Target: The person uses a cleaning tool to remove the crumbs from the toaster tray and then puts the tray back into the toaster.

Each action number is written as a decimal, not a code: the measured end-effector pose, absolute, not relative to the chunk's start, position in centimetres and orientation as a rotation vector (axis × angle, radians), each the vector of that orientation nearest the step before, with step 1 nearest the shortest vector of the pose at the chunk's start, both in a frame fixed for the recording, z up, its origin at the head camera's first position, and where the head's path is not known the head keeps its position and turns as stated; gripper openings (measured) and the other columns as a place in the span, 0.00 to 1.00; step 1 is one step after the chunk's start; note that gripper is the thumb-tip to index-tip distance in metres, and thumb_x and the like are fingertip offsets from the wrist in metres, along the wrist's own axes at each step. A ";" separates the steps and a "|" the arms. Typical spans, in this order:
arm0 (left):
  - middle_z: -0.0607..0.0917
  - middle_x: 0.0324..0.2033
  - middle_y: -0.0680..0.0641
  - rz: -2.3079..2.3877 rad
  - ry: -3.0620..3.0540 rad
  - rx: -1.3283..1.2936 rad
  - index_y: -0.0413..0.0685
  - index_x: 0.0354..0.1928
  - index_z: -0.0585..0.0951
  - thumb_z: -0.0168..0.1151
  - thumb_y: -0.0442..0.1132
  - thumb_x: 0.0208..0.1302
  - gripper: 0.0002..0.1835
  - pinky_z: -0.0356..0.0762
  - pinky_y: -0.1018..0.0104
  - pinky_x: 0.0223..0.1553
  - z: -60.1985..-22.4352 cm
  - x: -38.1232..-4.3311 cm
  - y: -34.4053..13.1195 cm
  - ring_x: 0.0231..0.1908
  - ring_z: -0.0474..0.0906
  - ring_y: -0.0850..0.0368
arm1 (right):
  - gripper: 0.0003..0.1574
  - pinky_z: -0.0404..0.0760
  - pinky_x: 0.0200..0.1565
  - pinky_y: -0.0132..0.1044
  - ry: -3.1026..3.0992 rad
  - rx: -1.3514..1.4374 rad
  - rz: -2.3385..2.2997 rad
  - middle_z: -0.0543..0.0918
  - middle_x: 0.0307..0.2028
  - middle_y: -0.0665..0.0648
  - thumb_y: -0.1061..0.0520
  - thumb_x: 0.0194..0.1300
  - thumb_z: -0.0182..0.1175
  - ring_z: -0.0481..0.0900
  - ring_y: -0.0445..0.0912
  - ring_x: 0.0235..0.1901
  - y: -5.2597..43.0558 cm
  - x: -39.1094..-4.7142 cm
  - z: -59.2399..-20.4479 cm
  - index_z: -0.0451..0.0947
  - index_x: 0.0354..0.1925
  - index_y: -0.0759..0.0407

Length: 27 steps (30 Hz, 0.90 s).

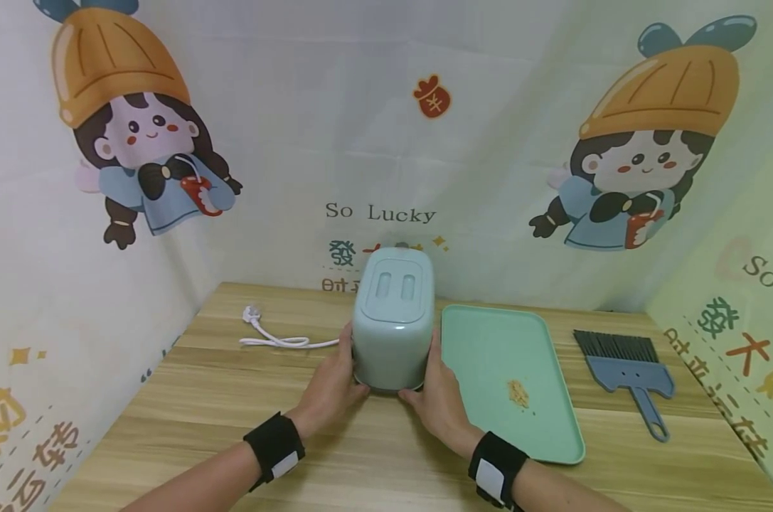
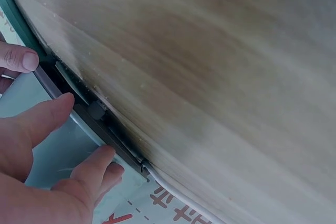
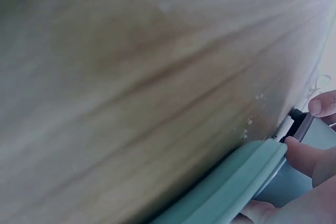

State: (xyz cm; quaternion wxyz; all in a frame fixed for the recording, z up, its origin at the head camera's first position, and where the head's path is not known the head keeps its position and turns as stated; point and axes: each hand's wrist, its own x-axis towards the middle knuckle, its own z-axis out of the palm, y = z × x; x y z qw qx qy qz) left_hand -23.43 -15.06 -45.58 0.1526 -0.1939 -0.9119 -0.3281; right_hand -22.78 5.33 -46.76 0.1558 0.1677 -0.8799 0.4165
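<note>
A pale green toaster [image 1: 394, 348] with a lid bearing two oval recesses stands upright at the middle of the table. My left hand [image 1: 328, 387] grips its lower left side, thumb at the front bottom edge. On the opposite side my right hand [image 1: 442, 398] holds it the same way. In the left wrist view, fingers of the left hand [image 2: 68, 156] lie along the toaster's dark base [image 2: 100, 124]. The right wrist view has the right hand [image 3: 310, 177] at that base, close beside the tray's rim. Whether the base touches the table cannot be told.
A white power cord [image 1: 290, 343] with a plug trails left from the toaster. To the right lies a green tray [image 1: 501, 348] holding a small heap of crumbs [image 1: 518, 394]. Beyond it is a blue brush [image 1: 629, 373] with dark bristles. Printed cloth hangs around the wooden table [image 1: 232, 419].
</note>
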 end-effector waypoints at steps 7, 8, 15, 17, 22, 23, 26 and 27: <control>0.80 0.47 0.36 -0.932 -2.621 -0.548 0.49 0.73 0.43 0.77 0.26 0.38 0.64 0.78 0.55 0.46 -45.8 -23.5 -14.9 0.39 0.79 0.51 | 0.82 0.76 0.52 0.49 -2.521 0.471 1.193 0.73 0.58 0.66 0.63 0.42 0.77 0.76 0.56 0.51 5.4 -22.7 -46.8 0.27 0.74 0.49; 0.80 0.46 0.36 -0.935 -2.619 -0.548 0.49 0.73 0.43 0.77 0.26 0.38 0.64 0.78 0.55 0.46 -45.8 -23.5 -14.9 0.39 0.79 0.51 | 0.82 0.76 0.52 0.49 -2.521 0.474 1.193 0.73 0.58 0.66 0.63 0.42 0.77 0.76 0.56 0.51 5.4 -22.7 -46.8 0.26 0.74 0.48; 0.80 0.47 0.36 -0.965 -2.610 -0.547 0.48 0.73 0.44 0.77 0.25 0.35 0.65 0.79 0.56 0.44 -45.9 -23.7 -15.1 0.37 0.79 0.52 | 0.82 0.76 0.52 0.48 -2.529 0.526 1.180 0.73 0.58 0.66 0.65 0.42 0.77 0.75 0.55 0.52 5.6 -22.8 -46.6 0.26 0.74 0.50; 0.79 0.49 0.36 -0.987 -2.614 -0.555 0.50 0.73 0.44 0.77 0.25 0.34 0.66 0.78 0.57 0.46 -46.0 -23.8 -15.3 0.40 0.78 0.52 | 0.82 0.75 0.53 0.47 -2.537 0.554 1.181 0.72 0.59 0.65 0.66 0.42 0.76 0.74 0.54 0.53 5.8 -22.8 -46.5 0.25 0.74 0.50; 0.76 0.55 0.36 -1.044 -2.633 -0.577 0.56 0.74 0.41 0.79 0.26 0.33 0.69 0.74 0.57 0.52 -46.0 -24.0 -15.8 0.49 0.76 0.52 | 0.81 0.75 0.53 0.47 -2.559 0.616 1.186 0.73 0.58 0.64 0.67 0.43 0.75 0.73 0.53 0.54 6.2 -22.8 -46.2 0.25 0.74 0.49; 0.76 0.55 0.36 -1.056 -2.633 -0.580 0.57 0.74 0.41 0.79 0.26 0.33 0.69 0.74 0.57 0.53 -46.0 -24.0 -15.8 0.51 0.75 0.51 | 0.81 0.75 0.53 0.46 -2.567 0.627 1.184 0.73 0.58 0.64 0.66 0.43 0.75 0.73 0.52 0.54 6.3 -22.8 -46.0 0.25 0.74 0.50; 0.76 0.55 0.35 -1.098 -2.624 -0.582 0.56 0.73 0.43 0.79 0.26 0.33 0.68 0.73 0.54 0.54 -46.0 -24.0 -16.1 0.52 0.74 0.49 | 0.79 0.80 0.43 0.42 -2.606 0.660 1.216 0.72 0.59 0.63 0.65 0.45 0.75 0.79 0.49 0.43 6.8 -22.7 -45.6 0.25 0.74 0.49; 0.76 0.55 0.35 -1.102 -2.630 -0.575 0.57 0.73 0.43 0.79 0.27 0.33 0.68 0.72 0.53 0.55 -46.1 -24.0 -16.2 0.53 0.74 0.48 | 0.78 0.81 0.39 0.41 -2.617 0.672 1.224 0.72 0.60 0.63 0.64 0.46 0.74 0.80 0.48 0.38 7.0 -22.6 -45.5 0.26 0.74 0.49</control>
